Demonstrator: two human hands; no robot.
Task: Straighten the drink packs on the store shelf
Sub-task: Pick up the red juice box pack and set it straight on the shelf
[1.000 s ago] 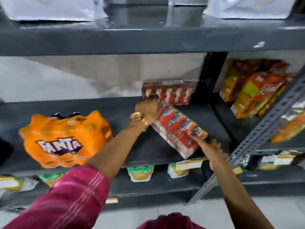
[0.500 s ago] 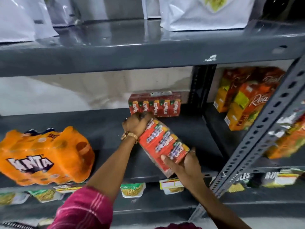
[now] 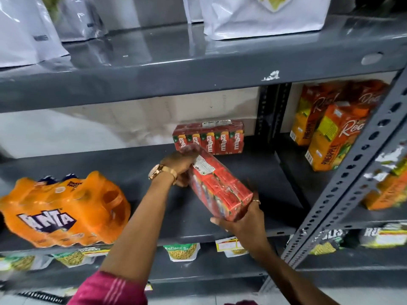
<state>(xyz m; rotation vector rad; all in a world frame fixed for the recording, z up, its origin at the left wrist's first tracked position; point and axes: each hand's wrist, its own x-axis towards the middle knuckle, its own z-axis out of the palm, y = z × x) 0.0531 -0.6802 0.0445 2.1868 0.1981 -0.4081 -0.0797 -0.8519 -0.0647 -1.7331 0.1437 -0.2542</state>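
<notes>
From the head camera, two bare hands hold one red drink pack (image 3: 220, 183) over the middle shelf (image 3: 253, 172). The pack is a bunch of little red juice boxes wrapped in clear plastic. It is tipped, with its far end pointing to about 11 o'clock and its near end to 5 o'clock. The left hand (image 3: 180, 166) is closed around the far end, with a gold watch (image 3: 157, 171) on its wrist. The right hand (image 3: 244, 219) is curled under the near end, with the thumb on the front and a ring on one finger. I cannot tell if the pack touches the shelf.

Right behind it, at 12 o'clock, a second red pack (image 3: 209, 137) stands straight against the back wall. Its little boxes say "maaza". The tipped pack hides its bottom left corner.

At 9 o'clock, well apart, a big orange Fanta pack (image 3: 63, 212) sits tilted on the same shelf, with dark bottle caps peeking out on top.

At 2 o'clock, past a dark post, tall orange pineapple juice cartons (image 3: 330, 137) stand. A gray bar with holes (image 3: 352, 179) slants across in front of them.

White bags (image 3: 259, 16) sit on the top shelf. Snack pouches (image 3: 181, 252) stand on the shelf below. A pink sleeve (image 3: 110, 289) shows at 6 o'clock.
</notes>
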